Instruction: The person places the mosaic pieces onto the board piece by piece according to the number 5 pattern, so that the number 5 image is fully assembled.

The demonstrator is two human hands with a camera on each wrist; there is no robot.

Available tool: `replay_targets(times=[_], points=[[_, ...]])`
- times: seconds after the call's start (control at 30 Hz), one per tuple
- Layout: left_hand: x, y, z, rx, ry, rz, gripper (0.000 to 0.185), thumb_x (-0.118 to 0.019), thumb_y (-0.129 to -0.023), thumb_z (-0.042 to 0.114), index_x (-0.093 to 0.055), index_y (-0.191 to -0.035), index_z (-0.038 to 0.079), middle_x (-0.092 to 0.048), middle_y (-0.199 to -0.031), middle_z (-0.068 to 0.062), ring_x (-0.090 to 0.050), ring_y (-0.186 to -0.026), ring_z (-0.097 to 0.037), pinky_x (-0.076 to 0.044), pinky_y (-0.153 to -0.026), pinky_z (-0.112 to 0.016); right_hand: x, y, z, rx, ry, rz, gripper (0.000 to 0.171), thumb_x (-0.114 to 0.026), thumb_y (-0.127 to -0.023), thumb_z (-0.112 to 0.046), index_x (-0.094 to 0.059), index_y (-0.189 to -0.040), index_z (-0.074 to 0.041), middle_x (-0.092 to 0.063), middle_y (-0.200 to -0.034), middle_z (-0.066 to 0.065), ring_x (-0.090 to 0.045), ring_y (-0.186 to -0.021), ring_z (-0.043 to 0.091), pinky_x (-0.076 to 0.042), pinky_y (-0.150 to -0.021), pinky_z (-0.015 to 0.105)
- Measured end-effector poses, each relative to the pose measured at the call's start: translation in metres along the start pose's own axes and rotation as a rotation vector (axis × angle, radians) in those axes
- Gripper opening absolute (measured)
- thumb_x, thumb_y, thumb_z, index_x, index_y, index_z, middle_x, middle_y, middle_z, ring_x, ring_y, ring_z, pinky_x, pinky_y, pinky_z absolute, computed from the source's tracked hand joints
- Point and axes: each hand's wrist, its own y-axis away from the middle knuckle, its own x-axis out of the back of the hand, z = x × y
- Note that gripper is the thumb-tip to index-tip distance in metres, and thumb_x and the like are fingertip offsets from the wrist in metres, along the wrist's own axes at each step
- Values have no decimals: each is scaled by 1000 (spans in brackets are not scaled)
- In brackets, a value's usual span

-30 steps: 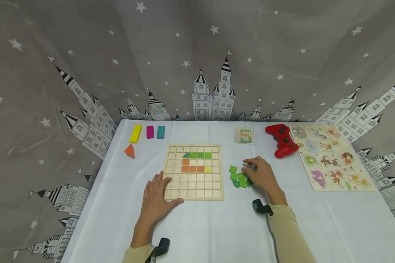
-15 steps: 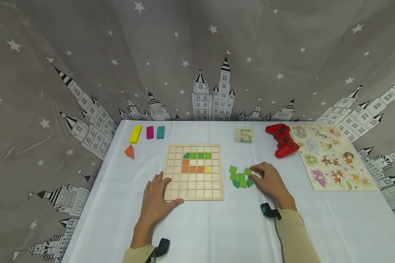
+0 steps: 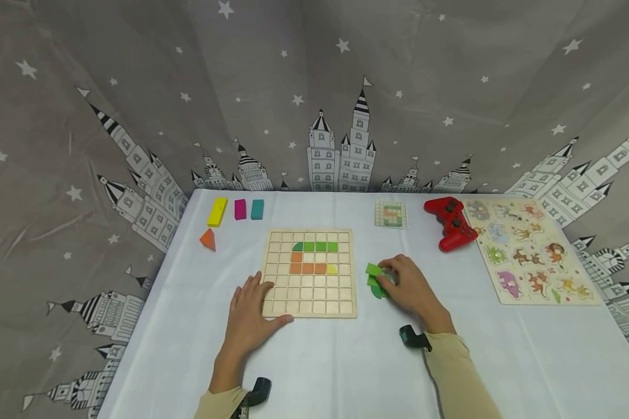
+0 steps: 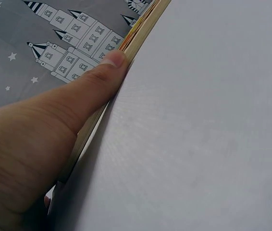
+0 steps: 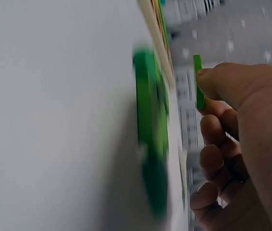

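My left hand (image 3: 247, 320) rests at the left side of a wooden grid board (image 3: 309, 294), fingers spread over its left edge. In the left wrist view the thumb (image 4: 112, 60) touches the board's near edge (image 4: 141, 36). On the board lie a row of green squares (image 3: 321, 247), orange tiles (image 3: 307, 268), a yellow rounded tile (image 3: 332, 269) and a dark green curved tile (image 3: 298, 247). Right of the board, my right hand (image 3: 411, 285) pinches a green square tile (image 5: 198, 86) between thumb and finger, raised above loose green tiles (image 5: 150, 115), which it partly hides in the head view.
Behind the loose tiles lies a small pattern card (image 3: 391, 214). A red game controller (image 3: 451, 224) touches or nearly touches an animal puzzle board (image 3: 524, 273) at right. Yellow (image 3: 217, 212), magenta (image 3: 240, 209), teal (image 3: 257, 209) and orange (image 3: 208, 239) blocks sit at back left.
My right hand first drew back to the right, reaching a green square at the pile's right side, then moved left over the pile with the tile pinched. The left hand stayed put.
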Motion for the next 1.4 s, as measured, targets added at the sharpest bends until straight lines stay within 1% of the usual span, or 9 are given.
replay_targets(times=[0.13,0.3,0.53,0.6,0.77,0.93,1.07,1.17,1.4], points=[[-1,0,-1,-1,-4,1,93,-84,-70,61,-52,-142,12,-31,-166,-18,-22,-156,-41,-12,-127,-62,-18,-7,-26,90,-10,-11,27,-74,-93,-24,-72,-117,-11,-64,-103,2,-54,-93,16,-51,-81,36],[-3,0,-1,-3,-6,7,93,-84,-70,62,-52,-142,12,-32,-166,-18,-22,-156,-40,-12,-127,-62,-37,-10,-50,176,29,-43,28,-73,-95,-27,-72,-118,-12,-64,-103,0,-55,-96,15,-52,-85,36],[-3,-1,1,4,-13,4,93,-84,-70,62,-52,-142,13,-31,-166,-17,-22,-156,-40,-12,-127,-62,-49,-11,-62,190,94,-41,26,-72,-95,-26,-73,-117,-13,-64,-101,0,-54,-92,16,-52,-84,36],[-2,0,0,6,-16,1,93,-84,-70,62,-51,-142,13,-31,-166,-17,-21,-156,-40,-12,-127,-62,-50,-11,-64,199,95,-24,24,-72,-94,-24,-74,-115,-12,-64,-101,0,-54,-90,17,-51,-82,37],[1,1,0,20,-19,-10,95,-84,-69,64,-52,-142,13,-31,-166,-18,-21,-156,-40,-12,-127,-62,-56,-11,-68,202,86,-30,22,-71,-95,-24,-75,-114,-13,-66,-102,0,-57,-91,16,-52,-81,35],[1,0,0,9,-10,-4,93,-84,-70,63,-52,-142,12,-31,-166,-17,-21,-156,-40,-12,-127,-62,-56,-11,-71,172,52,-29,21,-73,-95,-24,-76,-113,-13,-66,-100,0,-57,-90,16,-52,-80,35],[1,0,0,4,-6,0,92,-84,-71,61,-52,-142,11,-31,-166,-18,-21,-156,-40,-11,-127,-62,-48,-9,-66,115,2,-29,23,-74,-95,-25,-76,-114,-15,-66,-99,-1,-56,-91,16,-50,-80,35],[0,0,1,14,-8,-9,93,-84,-70,62,-52,-142,12,-31,-166,-18,-21,-157,-40,-11,-127,-62,-39,-7,-52,48,-25,-6,23,-73,-95,-26,-76,-115,-15,-67,-101,-1,-57,-92,16,-50,-81,34],[-1,-2,-1,15,-10,-17,94,-82,-70,65,-51,-143,13,-29,-167,-17,-20,-157,-40,-11,-127,-62,-13,-8,-11,-82,13,46,24,-75,-94,-23,-76,-115,-12,-69,-104,6,-60,-94,21,-51,-82,39]])
